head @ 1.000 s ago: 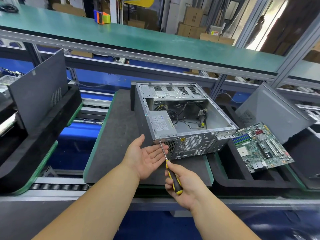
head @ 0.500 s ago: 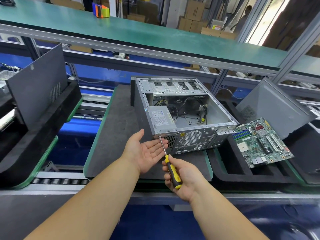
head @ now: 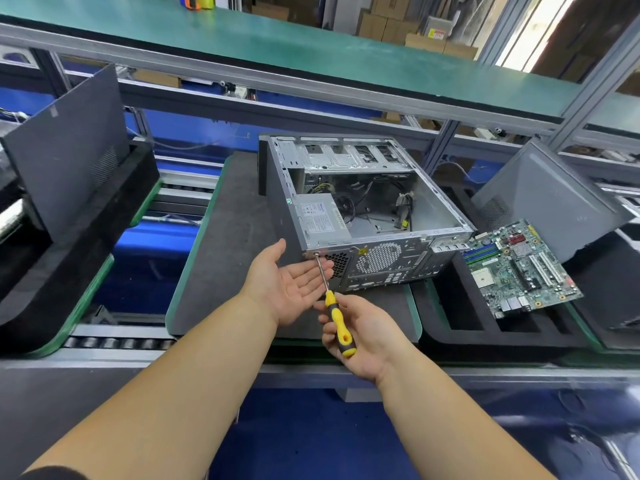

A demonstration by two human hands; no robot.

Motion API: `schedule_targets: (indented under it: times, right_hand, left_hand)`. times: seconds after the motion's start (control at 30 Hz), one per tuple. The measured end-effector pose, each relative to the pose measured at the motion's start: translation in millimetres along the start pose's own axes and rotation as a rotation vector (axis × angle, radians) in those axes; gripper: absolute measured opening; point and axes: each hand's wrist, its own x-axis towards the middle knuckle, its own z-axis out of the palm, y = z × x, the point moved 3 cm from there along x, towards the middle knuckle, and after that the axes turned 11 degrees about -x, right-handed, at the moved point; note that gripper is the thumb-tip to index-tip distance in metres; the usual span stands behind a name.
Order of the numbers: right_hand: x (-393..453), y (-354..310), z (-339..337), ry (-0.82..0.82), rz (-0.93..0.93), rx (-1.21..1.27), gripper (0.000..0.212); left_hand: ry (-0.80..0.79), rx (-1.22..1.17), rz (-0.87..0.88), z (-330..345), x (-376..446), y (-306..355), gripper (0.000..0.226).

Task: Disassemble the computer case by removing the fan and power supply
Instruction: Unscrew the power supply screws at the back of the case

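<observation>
An open metal computer case (head: 446,216) lies on its side on a dark foam pad (head: 225,237). The grey power supply (head: 320,218) sits in its near left corner. A round fan grille (head: 379,258) shows on the rear panel facing me. My right hand (head: 363,337) grips a yellow and black screwdriver (head: 337,323), whose tip meets a screw (head: 316,253) at the rear panel's upper left corner. My left hand (head: 287,289) lies palm up with straight fingers just under that screw, beside the shaft.
A green motherboard (head: 519,268) leans in a black foam tray (head: 460,323) to the right, with a grey side panel (head: 550,199) behind it. Another dark panel (head: 69,147) stands in a foam tray on the left. Conveyor rollers (head: 117,341) run along the near edge.
The view has shifted slightly. Both hands hold about the same pose, the screwdriver tip staying at the corner screw and my left palm cupped below it.
</observation>
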Motion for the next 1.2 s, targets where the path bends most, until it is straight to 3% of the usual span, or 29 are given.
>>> schedule_targets:
  times: [0.27,0.5,0.93,1.07,1.2]
  right_hand:
    - [5.9,0.0,1.3,0.082,-0.074,-0.081,0.012]
    - [-0.3,-1.2,1.5,-0.017,0.013,0.043,0.037]
    - [-3.8,1.2,2.5,0.086,-0.074,-0.099,0.021]
    - [-2.5,3.0,1.3,0.133,-0.08,-0.116,0.017]
    - [-3.2,0.9,1.9,0.076,-0.048,-0.058,0.023]
  left_hand:
    - [-0.018,-0.026,-0.007,-1.2,1.9,1.2,0.075]
    - [-0.021,-0.023,-0.001,-2.7,1.8,0.9,0.074]
    - [0.002,-0.006,0.006,-0.2,-0.3,-0.2,0.071]
    - [0.009,-0.004,0.01,1.7,-0.1,-0.7,0.06]
    - [0.06,0.073,0.043,2.3,0.7,-1.1,0.038]
